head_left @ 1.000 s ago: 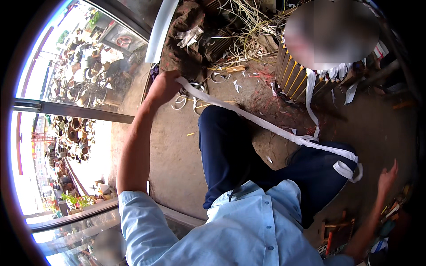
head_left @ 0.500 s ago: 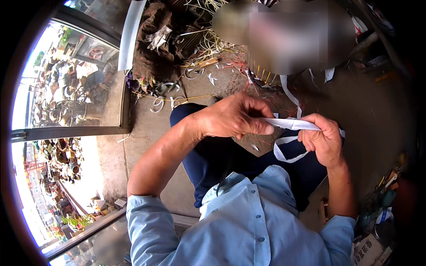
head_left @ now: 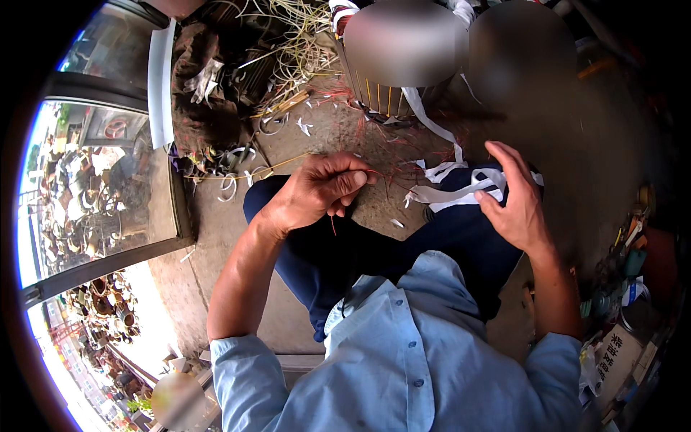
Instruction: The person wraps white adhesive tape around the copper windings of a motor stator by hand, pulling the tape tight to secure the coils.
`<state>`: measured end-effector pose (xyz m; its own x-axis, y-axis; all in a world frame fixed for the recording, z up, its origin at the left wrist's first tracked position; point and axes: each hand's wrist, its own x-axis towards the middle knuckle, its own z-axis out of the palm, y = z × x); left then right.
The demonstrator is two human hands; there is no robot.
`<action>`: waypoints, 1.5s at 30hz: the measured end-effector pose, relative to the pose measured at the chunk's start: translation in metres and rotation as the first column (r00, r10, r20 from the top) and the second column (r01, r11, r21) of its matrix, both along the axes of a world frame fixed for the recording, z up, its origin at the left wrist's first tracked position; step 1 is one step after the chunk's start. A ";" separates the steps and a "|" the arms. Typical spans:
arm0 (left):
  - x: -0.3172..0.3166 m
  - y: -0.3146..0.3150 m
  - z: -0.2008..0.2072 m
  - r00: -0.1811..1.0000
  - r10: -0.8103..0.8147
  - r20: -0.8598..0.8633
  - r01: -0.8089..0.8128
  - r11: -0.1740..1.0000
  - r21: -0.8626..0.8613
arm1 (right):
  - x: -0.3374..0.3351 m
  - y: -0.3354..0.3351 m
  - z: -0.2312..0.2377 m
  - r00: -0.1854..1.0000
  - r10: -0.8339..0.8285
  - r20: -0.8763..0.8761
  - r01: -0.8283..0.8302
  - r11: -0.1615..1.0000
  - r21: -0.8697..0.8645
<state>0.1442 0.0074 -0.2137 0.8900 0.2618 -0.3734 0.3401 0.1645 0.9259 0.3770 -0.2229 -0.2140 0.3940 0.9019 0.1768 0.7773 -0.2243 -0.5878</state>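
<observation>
My left hand [head_left: 317,191] is closed in a pinch above my left knee. Between thumb and fingers it holds a thin red strand [head_left: 334,226], one end hanging below the palm and the other poking out past the fingertips. My right hand [head_left: 520,209] is open over my right knee, thumb and fingers apart. A white fabric-like strip [head_left: 452,196] lies in loose folds across that knee, its twisted end pointing toward my left hand. Part of the strip passes behind the right fingers, where I cannot tell whether they touch it.
Beyond my knees stands a slatted basket-like container [head_left: 392,97] with a white strip trailing from it. Red strands [head_left: 342,90] and pale scraps litter the floor. Dark cloth [head_left: 205,108] is heaped at far left beside a glass door [head_left: 108,187]. Assorted items crowd the right edge.
My left hand has let go of the white strip, moved left, and now pinches the red strand. My right hand has opened, and the strip has dropped onto the right knee.
</observation>
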 end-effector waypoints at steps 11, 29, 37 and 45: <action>0.007 -0.026 0.003 0.992 0.105 0.070 -0.106 0.994 0.013 | -0.052 0.059 -0.014 0.971 0.231 0.060 -0.235 0.874 0.426; 0.011 0.003 -0.036 0.898 -0.086 0.431 -0.203 0.788 0.581 | -0.021 0.068 0.031 0.806 0.395 -0.441 -0.214 0.889 0.406; 0.008 0.019 -0.041 0.920 0.136 0.369 -0.318 0.809 0.494 | -0.010 0.106 0.065 0.889 0.440 -0.130 -0.350 0.833 0.429; -0.004 0.048 -0.088 0.854 0.498 0.150 -0.518 0.788 0.332 | 0.043 0.144 0.091 0.930 0.104 0.352 -0.317 0.709 0.630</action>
